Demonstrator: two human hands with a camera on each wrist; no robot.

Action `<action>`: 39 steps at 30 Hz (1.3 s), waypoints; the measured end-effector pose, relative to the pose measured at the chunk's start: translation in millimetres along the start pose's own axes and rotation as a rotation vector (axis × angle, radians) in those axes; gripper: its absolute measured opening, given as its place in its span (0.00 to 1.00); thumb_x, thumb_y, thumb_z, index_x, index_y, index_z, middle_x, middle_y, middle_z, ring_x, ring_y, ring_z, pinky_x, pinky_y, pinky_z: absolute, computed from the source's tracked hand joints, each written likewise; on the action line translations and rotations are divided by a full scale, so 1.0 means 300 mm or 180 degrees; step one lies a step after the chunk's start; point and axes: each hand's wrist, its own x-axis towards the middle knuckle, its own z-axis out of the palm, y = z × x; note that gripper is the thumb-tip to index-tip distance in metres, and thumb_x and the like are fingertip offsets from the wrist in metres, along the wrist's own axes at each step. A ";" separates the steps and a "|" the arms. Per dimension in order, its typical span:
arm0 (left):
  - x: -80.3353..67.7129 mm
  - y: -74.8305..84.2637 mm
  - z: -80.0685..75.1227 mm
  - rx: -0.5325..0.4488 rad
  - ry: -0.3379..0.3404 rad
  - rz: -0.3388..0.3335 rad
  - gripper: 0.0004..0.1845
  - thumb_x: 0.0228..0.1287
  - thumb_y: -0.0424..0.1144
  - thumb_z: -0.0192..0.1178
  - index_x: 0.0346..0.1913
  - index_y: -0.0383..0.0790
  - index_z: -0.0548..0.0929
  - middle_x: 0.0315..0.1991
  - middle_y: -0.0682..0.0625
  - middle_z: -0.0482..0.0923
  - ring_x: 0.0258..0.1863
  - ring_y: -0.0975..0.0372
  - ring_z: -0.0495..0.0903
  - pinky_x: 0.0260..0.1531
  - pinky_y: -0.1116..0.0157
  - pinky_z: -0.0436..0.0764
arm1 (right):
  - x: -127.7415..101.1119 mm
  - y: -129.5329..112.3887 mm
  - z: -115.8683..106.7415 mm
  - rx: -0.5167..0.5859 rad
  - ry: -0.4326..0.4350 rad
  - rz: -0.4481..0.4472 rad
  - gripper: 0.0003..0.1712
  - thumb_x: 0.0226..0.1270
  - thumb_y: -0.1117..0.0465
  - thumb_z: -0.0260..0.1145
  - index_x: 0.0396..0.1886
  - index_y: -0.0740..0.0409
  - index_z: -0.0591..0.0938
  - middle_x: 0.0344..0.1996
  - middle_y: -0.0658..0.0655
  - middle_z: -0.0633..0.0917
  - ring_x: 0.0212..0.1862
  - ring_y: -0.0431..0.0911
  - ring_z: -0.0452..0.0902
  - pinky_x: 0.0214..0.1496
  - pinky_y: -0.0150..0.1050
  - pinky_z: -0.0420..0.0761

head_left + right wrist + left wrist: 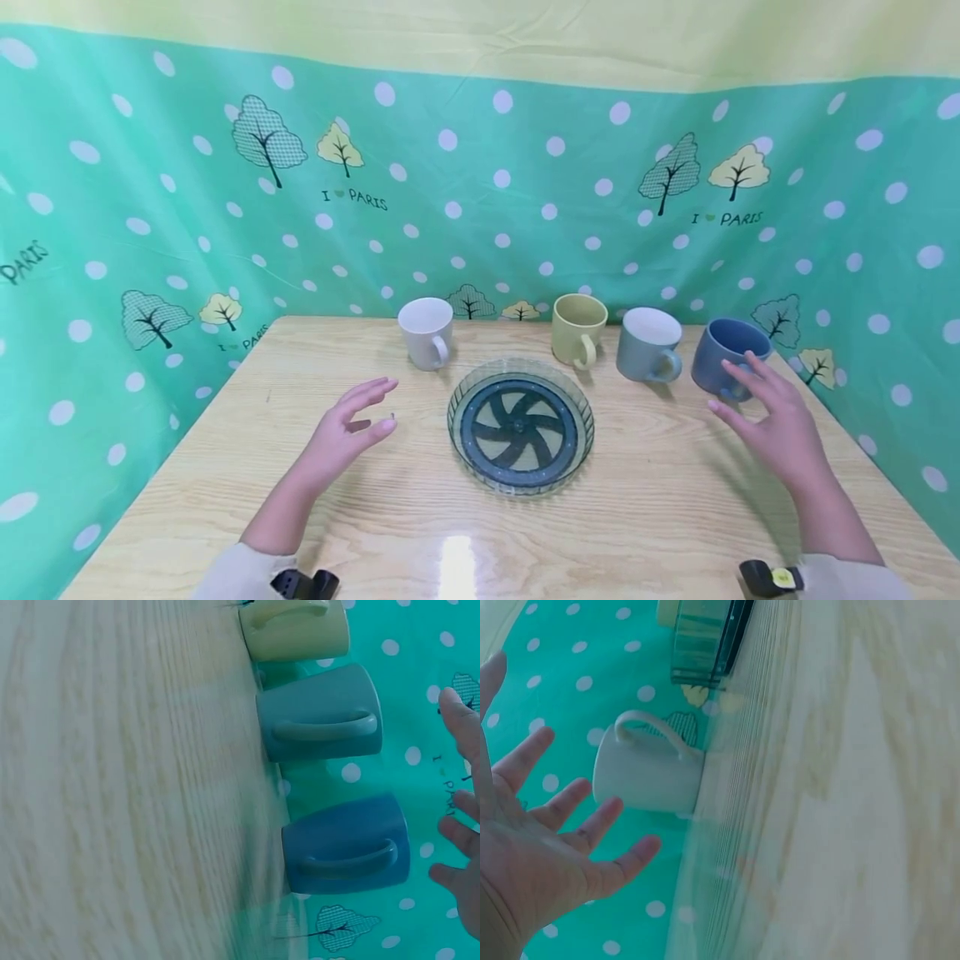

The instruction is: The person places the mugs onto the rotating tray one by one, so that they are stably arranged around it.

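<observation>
My left hand (345, 437) hovers above the table at the left, fingers spread and holding nothing. Beyond it stands a white mug (425, 335), whose handle also shows in the left wrist view. On the right, my right hand (776, 421) is raised with parted fingers, nothing in its grasp. Its fingertips overlap the dark blue mug (726, 358) in the head view, while the right wrist view shows them apart from that mug (346, 847). Between the hands lies a round, clear, ribbed tray (459, 408) with a dark spoked base.
A yellow-green mug (573, 329) and a light blue-grey mug (645, 346) stand upright along the back, between the tray and the dark blue mug. A green dotted curtain (510, 225) hangs behind and beside the wooden table (600, 533).
</observation>
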 end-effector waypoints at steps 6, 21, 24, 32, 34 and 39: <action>0.027 -0.003 0.017 -0.0122 -0.0020 -0.0099 0.27 0.66 0.40 0.63 0.68 0.45 0.73 0.70 0.45 0.63 0.66 0.46 0.65 0.59 0.41 0.72 | -0.001 0.022 0.007 -0.0018 0.0118 0.0203 0.34 0.66 0.57 0.68 0.69 0.62 0.70 0.73 0.69 0.59 0.71 0.72 0.49 0.63 0.76 0.53; 0.081 -0.016 0.065 -0.0440 -0.0100 -0.0490 0.29 0.63 0.43 0.66 0.67 0.44 0.74 0.67 0.42 0.69 0.63 0.49 0.71 0.63 0.44 0.69 | -0.004 0.069 -0.001 0.0068 0.0139 0.0875 0.35 0.71 0.50 0.63 0.72 0.58 0.66 0.73 0.67 0.59 0.67 0.71 0.59 0.61 0.66 0.67; 0.087 -0.015 0.079 -0.0552 -0.0124 -0.0575 0.29 0.64 0.42 0.66 0.67 0.41 0.74 0.65 0.38 0.71 0.62 0.49 0.72 0.61 0.50 0.72 | -0.006 0.074 -0.006 0.0027 0.0158 0.0912 0.35 0.71 0.50 0.63 0.72 0.60 0.67 0.72 0.67 0.60 0.68 0.68 0.58 0.65 0.58 0.68; 0.091 -0.002 0.103 -0.0737 -0.0137 -0.0556 0.27 0.62 0.38 0.67 0.64 0.37 0.76 0.61 0.33 0.73 0.61 0.48 0.73 0.62 0.50 0.71 | -0.006 0.083 -0.006 0.0061 0.0287 0.1002 0.35 0.68 0.52 0.66 0.69 0.62 0.69 0.70 0.67 0.64 0.64 0.66 0.64 0.59 0.20 0.69; 0.093 -0.002 0.108 -0.0775 -0.0146 -0.0566 0.26 0.62 0.38 0.66 0.64 0.36 0.76 0.60 0.33 0.74 0.61 0.48 0.73 0.63 0.50 0.70 | -0.004 0.081 -0.004 0.0062 0.0300 0.1064 0.36 0.67 0.51 0.67 0.69 0.62 0.69 0.70 0.67 0.64 0.63 0.66 0.66 0.60 0.26 0.73; 0.102 -0.007 0.120 -0.0941 -0.0105 -0.0659 0.26 0.62 0.36 0.66 0.63 0.33 0.76 0.58 0.31 0.75 0.60 0.48 0.73 0.61 0.54 0.72 | 0.003 0.075 -0.001 0.0100 0.0301 0.1253 0.37 0.66 0.49 0.67 0.70 0.60 0.69 0.70 0.65 0.64 0.61 0.66 0.68 0.60 0.36 0.77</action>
